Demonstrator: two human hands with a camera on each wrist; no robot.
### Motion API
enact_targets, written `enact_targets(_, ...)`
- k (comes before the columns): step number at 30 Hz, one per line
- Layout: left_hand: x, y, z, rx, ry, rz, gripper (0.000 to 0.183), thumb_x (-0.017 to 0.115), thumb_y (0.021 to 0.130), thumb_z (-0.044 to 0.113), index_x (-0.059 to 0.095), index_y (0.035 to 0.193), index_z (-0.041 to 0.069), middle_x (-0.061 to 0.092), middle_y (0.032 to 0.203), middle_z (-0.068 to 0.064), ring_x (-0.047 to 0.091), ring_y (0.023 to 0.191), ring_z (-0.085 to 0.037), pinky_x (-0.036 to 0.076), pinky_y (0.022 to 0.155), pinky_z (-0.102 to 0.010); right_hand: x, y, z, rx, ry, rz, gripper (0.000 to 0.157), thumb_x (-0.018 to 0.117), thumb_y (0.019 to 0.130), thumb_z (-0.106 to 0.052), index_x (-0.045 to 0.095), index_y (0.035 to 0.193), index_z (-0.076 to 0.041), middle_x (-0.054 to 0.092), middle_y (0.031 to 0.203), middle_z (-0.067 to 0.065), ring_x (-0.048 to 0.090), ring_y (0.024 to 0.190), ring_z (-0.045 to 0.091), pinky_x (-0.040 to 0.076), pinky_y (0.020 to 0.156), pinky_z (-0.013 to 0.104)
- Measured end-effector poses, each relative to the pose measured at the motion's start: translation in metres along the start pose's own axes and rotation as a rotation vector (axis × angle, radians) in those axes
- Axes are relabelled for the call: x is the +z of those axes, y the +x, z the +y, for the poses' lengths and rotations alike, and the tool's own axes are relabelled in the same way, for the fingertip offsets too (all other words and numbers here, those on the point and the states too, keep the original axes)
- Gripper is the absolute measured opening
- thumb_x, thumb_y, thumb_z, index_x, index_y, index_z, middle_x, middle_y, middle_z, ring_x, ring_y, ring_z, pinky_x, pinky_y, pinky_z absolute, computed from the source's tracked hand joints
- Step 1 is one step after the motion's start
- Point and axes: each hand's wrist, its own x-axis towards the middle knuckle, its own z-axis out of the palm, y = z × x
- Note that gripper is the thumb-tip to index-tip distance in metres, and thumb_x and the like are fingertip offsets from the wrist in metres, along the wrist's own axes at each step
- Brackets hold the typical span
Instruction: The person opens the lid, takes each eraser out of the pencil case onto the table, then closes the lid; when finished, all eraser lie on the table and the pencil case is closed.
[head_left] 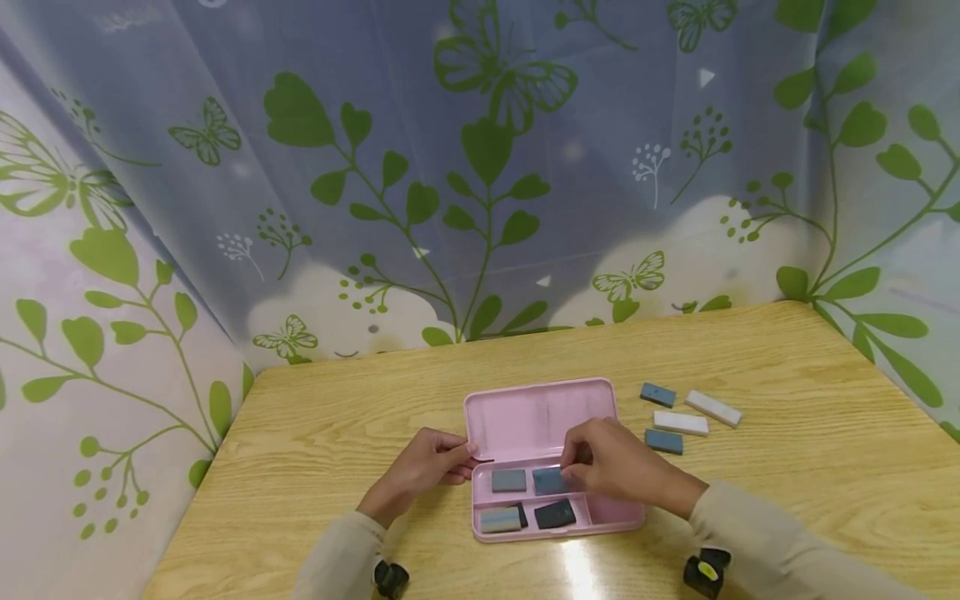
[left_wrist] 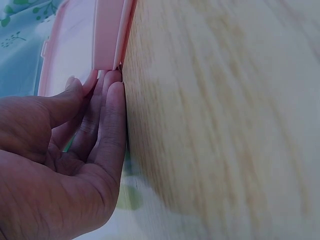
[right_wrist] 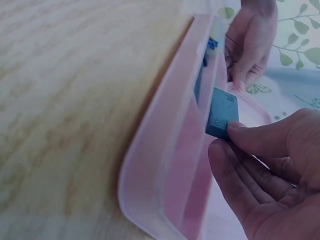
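A pink pencil case [head_left: 540, 390] lies unfolded on the table, its lid back. My right hand [head_left: 615, 462] pinches a blue eraser [right_wrist: 223, 112] marked 4B between thumb and fingertips, over the back compartment. My left hand [head_left: 431, 458] holds the case's left side near the hinge, thumb on the lid's corner [left_wrist: 82, 82]. A grey-blue eraser [head_left: 508, 481] sits in the back compartment. In front lie a striped eraser [head_left: 500, 520], partly over a dark piece, and a black eraser [head_left: 555, 514]. The front right compartment is partly hidden by my right hand.
Right of the case, on the wooden table [head_left: 345, 400], lie two white erasers [head_left: 681, 422] [head_left: 713, 408] and two blue erasers [head_left: 663, 442] [head_left: 657, 394]. A curtain [head_left: 420, 167] printed with leaves and butterflies hangs behind the table.
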Motion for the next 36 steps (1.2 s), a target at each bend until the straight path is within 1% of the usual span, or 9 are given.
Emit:
enact_targets(5,0.0,0.001,0.0,-0.011,-0.006,0.004,0.03,0.06,0.104,0.017,0.072,0.113,-0.009,0.074,0.089,-0.01,0.068,0.076,-0.012,0.061,0.075,-0.032,-0.01,-0.004,0.0,-0.003,0.019,0.014,0.017,0.078,0.087,0.001,0.071,0.076,-0.011,0.069,0.073,-0.006,0.063,0.066,0.004,0.053,0.06,0.023)
enact_targets(8,0.0,0.0,0.0,-0.005,-0.005,0.0,0.03,0.059,0.104,0.017,0.072,0.113,-0.009,0.074,0.089,-0.01,0.068,0.076,-0.012,0.061,0.075,-0.032,-0.016,-0.007,0.0,0.002,0.021,0.022,0.016,0.078,0.087,-0.001,0.071,0.076,-0.011,0.07,0.074,-0.005,0.063,0.066,0.006,0.052,0.06,0.023)
enact_targets(11,-0.001,-0.001,0.0,0.003,-0.004,-0.005,0.03,0.059,0.104,0.017,0.072,0.113,-0.009,0.074,0.089,-0.01,0.068,0.076,-0.013,0.061,0.075,-0.032,-0.022,-0.009,0.001,0.004,0.015,0.035,0.016,0.078,0.087,-0.002,0.071,0.076,-0.011,0.07,0.074,-0.006,0.063,0.066,0.006,0.052,0.059,0.023)
enact_targets(15,-0.001,-0.001,0.0,0.007,-0.007,-0.007,0.031,0.06,0.104,0.017,0.072,0.113,-0.009,0.074,0.089,-0.009,0.068,0.076,-0.012,0.061,0.075,-0.032,-0.031,-0.013,0.002,0.028,0.012,0.036,0.015,0.078,0.087,-0.001,0.071,0.077,-0.011,0.07,0.075,-0.005,0.063,0.068,0.007,0.052,0.059,0.024)
enact_targets(20,0.0,0.0,0.0,-0.002,-0.012,-0.002,0.03,0.06,0.104,0.017,0.072,0.114,-0.009,0.074,0.089,-0.01,0.068,0.076,-0.012,0.061,0.074,-0.031,-0.043,-0.018,0.006,0.066,0.011,0.033,0.013,0.076,0.088,-0.001,0.071,0.08,-0.009,0.07,0.078,-0.003,0.066,0.071,0.013,0.053,0.061,0.025)
enact_targets(23,0.0,0.001,-0.001,-0.006,-0.013,0.0,0.03,0.06,0.104,0.017,0.072,0.114,-0.009,0.074,0.09,-0.01,0.068,0.076,-0.012,0.061,0.074,-0.03,-0.05,-0.021,0.01,0.063,0.0,0.045,0.013,0.076,0.088,-0.001,0.072,0.08,-0.009,0.07,0.077,-0.002,0.067,0.071,0.012,0.053,0.061,0.025)
enact_targets(27,0.0,0.001,-0.001,0.001,-0.008,-0.002,0.03,0.06,0.104,0.017,0.072,0.113,-0.009,0.074,0.089,-0.01,0.068,0.075,-0.012,0.061,0.074,-0.03,-0.058,-0.025,0.012,0.062,-0.035,0.065,0.012,0.077,0.088,-0.003,0.072,0.08,-0.011,0.071,0.077,-0.002,0.067,0.07,0.012,0.052,0.06,0.025)
enact_targets(31,0.0,0.001,-0.001,0.0,-0.009,-0.001,0.03,0.06,0.104,0.017,0.072,0.113,-0.009,0.074,0.089,-0.011,0.068,0.076,-0.012,0.061,0.074,-0.031,-0.067,-0.03,0.013,0.081,-0.061,0.068,0.009,0.076,0.09,-0.005,0.073,0.083,-0.011,0.07,0.078,-0.002,0.066,0.069,0.017,0.051,0.057,0.027)
enact_targets(36,0.0,0.001,0.0,-0.015,-0.014,0.004,0.03,0.06,0.104,0.017,0.072,0.114,-0.009,0.074,0.09,-0.01,0.068,0.075,-0.012,0.061,0.073,-0.03,-0.077,-0.034,0.019,0.118,-0.079,0.083,0.008,0.076,0.09,-0.006,0.074,0.084,-0.01,0.07,0.077,-0.002,0.06,0.063,0.012,0.048,0.055,0.027)
